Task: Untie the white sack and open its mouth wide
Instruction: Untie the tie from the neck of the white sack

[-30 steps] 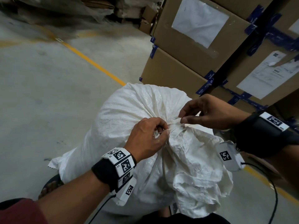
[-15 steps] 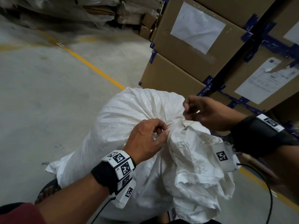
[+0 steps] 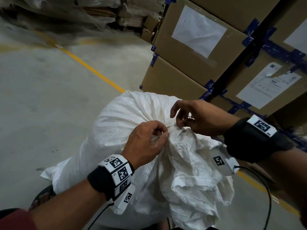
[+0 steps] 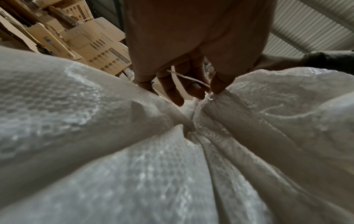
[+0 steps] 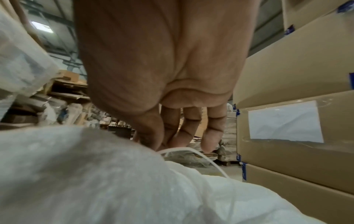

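A full white woven sack (image 3: 126, 123) stands on the floor in front of me, its neck gathered and bound by a thin white string (image 3: 172, 127). Above the tie, the loose crumpled mouth (image 3: 196, 176) flops toward me. My left hand (image 3: 149, 138) grips the neck at the tie, thumb and curled fingers pinching the string (image 4: 188, 78). My right hand (image 3: 191, 117) hovers at the far side of the knot and pinches the string (image 5: 184, 150) between thumb and fingertips. The knot itself is mostly hidden between the fingers.
Stacked cardboard boxes (image 3: 191, 52) with white labels and blue tape stand close behind and right of the sack. Bare concrete floor (image 3: 41, 97) with a yellow line (image 3: 93, 70) spreads to the left. My sandalled foot (image 3: 41, 196) is beside the sack base.
My right hand pulled slightly away from the knot, then came back to it with fingers more spread. The left hand kept its grip on the neck.
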